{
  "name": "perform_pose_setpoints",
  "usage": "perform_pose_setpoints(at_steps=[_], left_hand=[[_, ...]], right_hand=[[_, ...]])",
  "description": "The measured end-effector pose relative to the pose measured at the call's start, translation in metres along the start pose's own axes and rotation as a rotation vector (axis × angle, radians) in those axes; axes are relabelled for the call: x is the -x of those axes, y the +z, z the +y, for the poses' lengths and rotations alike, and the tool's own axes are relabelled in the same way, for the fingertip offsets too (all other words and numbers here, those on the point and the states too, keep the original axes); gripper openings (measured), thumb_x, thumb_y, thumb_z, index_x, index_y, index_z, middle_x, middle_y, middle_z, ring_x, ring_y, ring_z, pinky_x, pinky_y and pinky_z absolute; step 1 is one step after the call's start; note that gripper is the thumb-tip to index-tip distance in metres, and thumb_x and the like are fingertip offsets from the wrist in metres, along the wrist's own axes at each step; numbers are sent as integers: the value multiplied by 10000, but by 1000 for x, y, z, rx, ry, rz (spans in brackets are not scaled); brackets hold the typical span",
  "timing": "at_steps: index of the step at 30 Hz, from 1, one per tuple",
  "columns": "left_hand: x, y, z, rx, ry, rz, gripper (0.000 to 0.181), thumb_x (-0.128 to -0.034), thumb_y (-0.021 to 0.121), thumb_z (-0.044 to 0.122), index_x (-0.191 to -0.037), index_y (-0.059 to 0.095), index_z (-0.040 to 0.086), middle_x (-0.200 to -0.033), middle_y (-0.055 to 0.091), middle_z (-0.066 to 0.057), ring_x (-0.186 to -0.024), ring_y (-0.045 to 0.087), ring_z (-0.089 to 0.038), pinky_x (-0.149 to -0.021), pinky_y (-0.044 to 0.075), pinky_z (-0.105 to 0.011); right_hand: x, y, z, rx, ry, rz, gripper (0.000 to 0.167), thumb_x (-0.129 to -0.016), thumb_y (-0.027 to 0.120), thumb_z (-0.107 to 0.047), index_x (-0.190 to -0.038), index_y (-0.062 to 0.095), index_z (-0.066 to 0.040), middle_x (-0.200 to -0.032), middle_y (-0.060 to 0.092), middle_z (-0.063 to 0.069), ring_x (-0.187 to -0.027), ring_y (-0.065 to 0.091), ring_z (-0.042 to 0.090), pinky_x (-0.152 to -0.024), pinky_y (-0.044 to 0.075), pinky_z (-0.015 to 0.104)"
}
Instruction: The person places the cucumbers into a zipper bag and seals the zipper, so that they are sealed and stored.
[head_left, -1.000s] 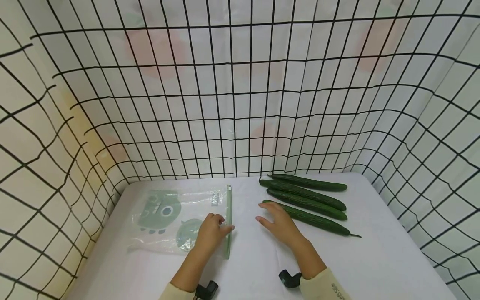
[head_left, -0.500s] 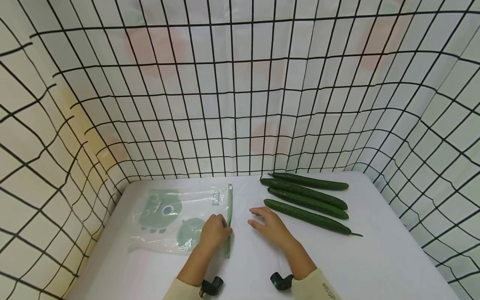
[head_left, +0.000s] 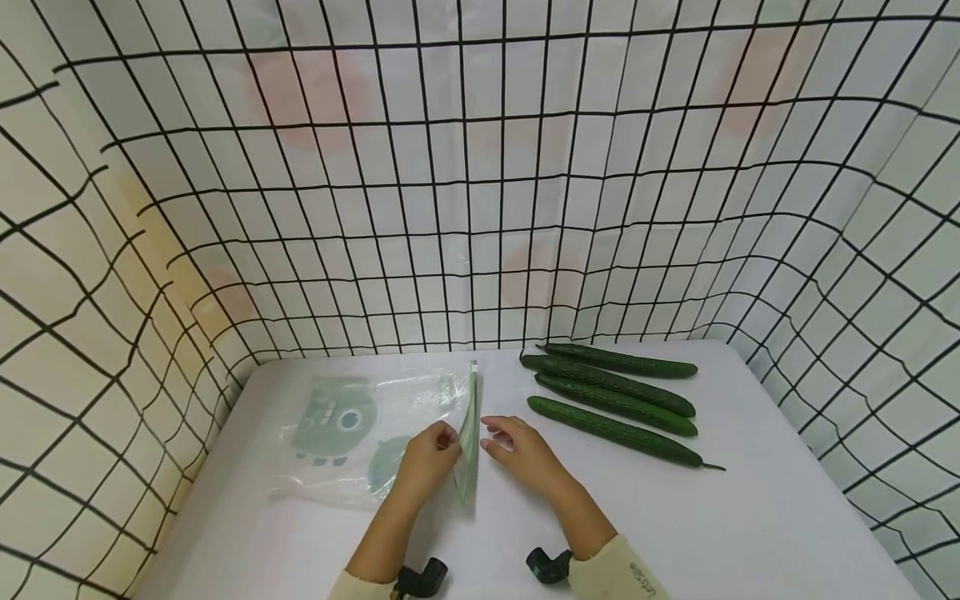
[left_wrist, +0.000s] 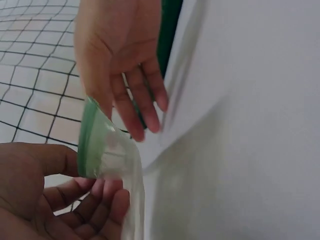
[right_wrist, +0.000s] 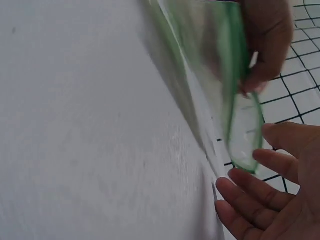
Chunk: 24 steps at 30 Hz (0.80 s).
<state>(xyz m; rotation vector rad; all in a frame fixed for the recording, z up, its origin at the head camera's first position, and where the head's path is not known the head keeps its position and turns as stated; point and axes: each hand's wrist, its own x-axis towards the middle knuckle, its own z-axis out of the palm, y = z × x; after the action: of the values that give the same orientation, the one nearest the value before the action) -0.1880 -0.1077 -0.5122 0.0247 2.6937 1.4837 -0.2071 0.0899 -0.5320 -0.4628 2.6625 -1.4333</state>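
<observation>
A clear zip bag [head_left: 420, 390] with green cartoon figures lies flat on the white table, its green zip edge [head_left: 471, 475] facing right. My left hand [head_left: 427, 458] pinches the upper layer of that edge between thumb and fingers and lifts it, so the mouth gapes. Just right of the mouth is my right hand [head_left: 528, 458], fingers relaxed and apart. In the right wrist view its thumb and index fingertips are close to the green rim [right_wrist: 235, 100]; whether they touch it I cannot tell. Several cucumbers [head_left: 615, 432] lie side by side beyond the right hand.
A black wire grid [head_left: 510, 208] rises along the back and both sides of the table [head_left: 637, 525], with pale cloth behind it. Small black wrist cameras [head_left: 422, 578] sit below both hands, at the sleeve cuffs.
My left hand has taken hold of the bag's zip edge, lifted it and shifted the bag slightly right. My right hand has moved left, away from the cucumbers, to the bag's mouth.
</observation>
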Motion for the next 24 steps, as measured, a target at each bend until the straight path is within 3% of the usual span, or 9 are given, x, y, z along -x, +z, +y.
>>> perform_pose_setpoints(at_steps=[4, 10, 13, 18, 20, 24], left_hand=[[3, -1, 8, 52, 48, -33, 155, -917, 596, 125, -1066, 620, 89, -918, 668, -47, -770, 630, -131, -628, 520, -236], [6, -2, 17, -2, 109, -16, 127, -933, 585, 128, -1057, 592, 102, -826, 612, -9, -660, 547, -102, -529, 463, -211], [7, -1, 18, -32, 128, 3, 75, -956, 604, 147, -1015, 597, 101, -773, 600, 0, -607, 509, -92, -492, 437, -203], [6, -3, 17, -4, 116, 7, 84, -963, 598, 127, -1033, 605, 81, -821, 623, -24, -583, 562, -101, -483, 492, -209], [5, -6, 18, -10, 113, 46, 96, -942, 596, 105, -1030, 610, 70, -843, 627, -38, -618, 578, -110, -501, 506, -210], [5, -14, 18, -73, 127, 191, 82, -891, 604, 71, -973, 601, 64, -856, 607, -49, -709, 563, -117, -559, 489, -201]], right_hand=[[-1, 4, -6, -114, 63, -14, 422, -1010, 612, -372, -1411, 576, -244, -1307, 667, 107, -1101, 699, 239, -934, 596, 436], [-1, 5, -19, -222, 43, 37, 376, -982, 667, -297, -1331, 635, -159, -1249, 703, 105, -1019, 723, 203, -857, 611, 325], [0, 7, -24, -220, 12, 75, 341, -967, 691, -272, -1276, 670, -131, -1182, 729, 95, -992, 716, 181, -807, 606, 254], [0, 10, -27, -190, -13, 125, 244, -953, 693, -155, -1196, 701, -129, -999, 701, 45, -871, 654, 127, -737, 572, 195], [0, 11, -26, -158, -12, 129, 281, -946, 659, -92, -1222, 690, -133, -961, 658, 32, -840, 621, 114, -709, 554, 199], [-2, 12, -16, -83, 12, 125, 444, -908, 602, -57, -1343, 622, -141, -921, 580, 8, -822, 575, 104, -683, 516, 214]])
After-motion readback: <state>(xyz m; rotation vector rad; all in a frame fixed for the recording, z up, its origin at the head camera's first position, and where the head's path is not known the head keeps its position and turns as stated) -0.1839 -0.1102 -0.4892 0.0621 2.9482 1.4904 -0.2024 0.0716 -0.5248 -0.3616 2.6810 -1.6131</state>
